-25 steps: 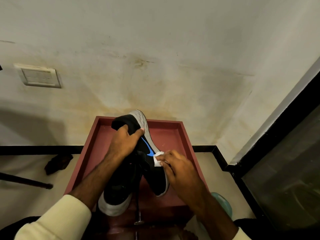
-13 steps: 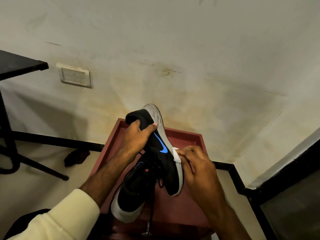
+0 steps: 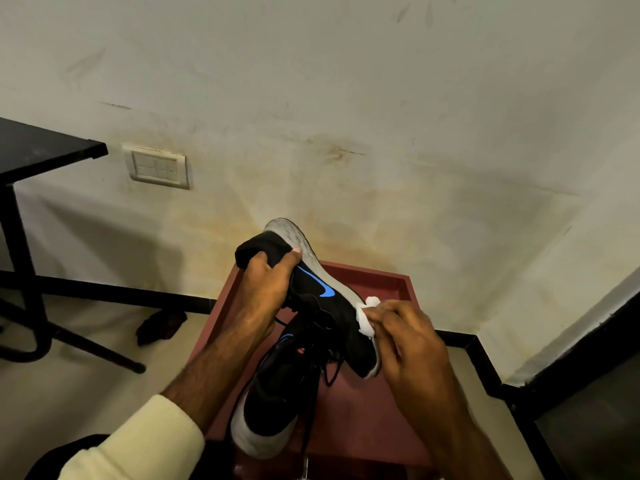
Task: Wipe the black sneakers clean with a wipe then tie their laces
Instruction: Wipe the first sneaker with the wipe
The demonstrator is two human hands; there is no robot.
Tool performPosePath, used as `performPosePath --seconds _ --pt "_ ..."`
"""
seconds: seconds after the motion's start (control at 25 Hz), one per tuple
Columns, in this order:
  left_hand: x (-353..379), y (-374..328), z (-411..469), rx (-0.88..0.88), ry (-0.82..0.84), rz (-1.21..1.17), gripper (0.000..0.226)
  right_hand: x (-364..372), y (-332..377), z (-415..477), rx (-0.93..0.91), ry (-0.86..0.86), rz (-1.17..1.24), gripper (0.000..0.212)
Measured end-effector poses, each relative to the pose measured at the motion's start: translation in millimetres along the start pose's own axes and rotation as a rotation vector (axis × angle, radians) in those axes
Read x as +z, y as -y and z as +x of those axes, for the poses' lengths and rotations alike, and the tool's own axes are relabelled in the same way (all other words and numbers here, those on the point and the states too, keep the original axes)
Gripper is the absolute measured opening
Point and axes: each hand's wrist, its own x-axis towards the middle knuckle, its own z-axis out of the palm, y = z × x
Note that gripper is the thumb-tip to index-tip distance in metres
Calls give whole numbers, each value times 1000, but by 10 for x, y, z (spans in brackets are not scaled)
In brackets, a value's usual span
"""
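Above the red tray (image 3: pixel 363 424), left hand (image 3: pixel 266 289) grips the raised sneaker (image 3: pixel 341 318) by its heel, tilting the side out so right hand (image 3: pixel 412 344) can press the pinched wipe (image 3: pixel 366 317) on its midsole; other sneaker (image 3: pixel 273 410) lies in tray.

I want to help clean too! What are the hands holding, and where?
The left hand grips the raised black sneaker by its heel collar; the right hand holds a white wipe against its sole edge.
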Motion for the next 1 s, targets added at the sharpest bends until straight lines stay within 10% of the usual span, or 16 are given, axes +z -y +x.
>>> performPosePath --seconds 0.56,1.0 --pt "-77 -82 2 -221 -91 -227 22 -112 67 -77 -14 -296 117 27" --pt "-75 -409 -369 -207 544 -452 39 -669 213 469 -38 -637 198 21"
